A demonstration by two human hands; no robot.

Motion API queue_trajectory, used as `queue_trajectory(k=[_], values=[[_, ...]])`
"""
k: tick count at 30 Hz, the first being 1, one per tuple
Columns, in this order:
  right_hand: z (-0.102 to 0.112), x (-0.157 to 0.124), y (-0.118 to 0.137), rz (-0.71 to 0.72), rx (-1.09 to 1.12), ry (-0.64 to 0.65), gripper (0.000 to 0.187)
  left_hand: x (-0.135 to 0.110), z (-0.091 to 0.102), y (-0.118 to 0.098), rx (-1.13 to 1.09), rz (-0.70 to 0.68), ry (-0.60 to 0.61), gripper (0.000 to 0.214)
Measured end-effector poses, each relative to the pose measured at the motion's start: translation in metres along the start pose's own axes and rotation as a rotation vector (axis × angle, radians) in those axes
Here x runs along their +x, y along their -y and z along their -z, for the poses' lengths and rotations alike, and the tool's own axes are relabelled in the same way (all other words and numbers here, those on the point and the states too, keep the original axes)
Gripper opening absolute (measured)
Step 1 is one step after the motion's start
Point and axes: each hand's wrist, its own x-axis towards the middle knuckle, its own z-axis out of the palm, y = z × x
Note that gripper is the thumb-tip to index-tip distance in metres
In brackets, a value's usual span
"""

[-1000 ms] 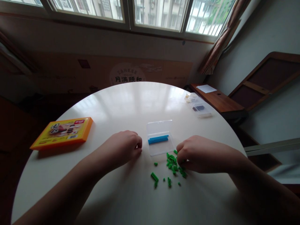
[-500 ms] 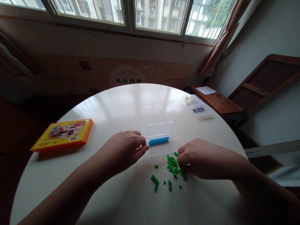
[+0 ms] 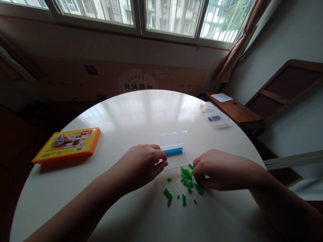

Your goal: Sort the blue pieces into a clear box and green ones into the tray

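My left hand (image 3: pixel 147 164) hovers by the left side of an open clear plastic box (image 3: pixel 176 162), its thumb and index finger slightly apart and nothing visible between them. It covers the left end of the blue studded strips (image 3: pixel 174 152) lying in the box. My right hand (image 3: pixel 212 169) is at the right edge of a loose pile of small green building bricks (image 3: pixel 187 178). Its fingers are curled down and pressed together, and their tips are partly hidden, so what they pinch cannot be made out. A longer green brick piece (image 3: pixel 168 193) lies nearer me with several single bricks.
A yellow and orange game box (image 3: pixel 68 144) lies at the left of the round white table (image 3: pixel 121 114). Clear plastic cases (image 3: pixel 217 119), one with a dark item inside, sit near the far right edge. A wooden surface (image 3: pixel 234 109) with a paper stands beyond.
My left hand has moved right, over the box's left side and the ends of the blue strips. My right hand has stayed almost in place at the green bricks.
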Motion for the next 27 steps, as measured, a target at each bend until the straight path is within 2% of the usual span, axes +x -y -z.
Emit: queue_trajectory(k=[3,5,9,11,19,27], values=[[0.003,-0.003,-0.003,0.029,0.04,-0.051,0.015,0.001,0.0,-0.001,-0.015,-0.009,0.008,0.017],[0.005,-0.004,-0.005,0.03,0.1,-0.138,0.015,0.002,0.0,-0.002,-0.017,-0.005,0.024,0.016],[0.002,0.006,-0.007,-0.089,0.096,-0.397,0.013,0.003,0.0,-0.003,-0.019,-0.003,0.054,0.016],[-0.003,0.015,-0.008,-0.152,0.033,-0.452,0.014,0.003,-0.001,-0.003,-0.021,-0.008,0.057,0.016],[-0.013,0.037,-0.007,-0.297,-0.089,-0.414,0.018,0.004,-0.004,-0.003,-0.025,-0.064,0.085,0.018],[-0.007,0.023,0.004,-0.334,-0.048,-0.431,0.025,0.004,-0.003,-0.005,-0.039,-0.074,0.096,0.019]])
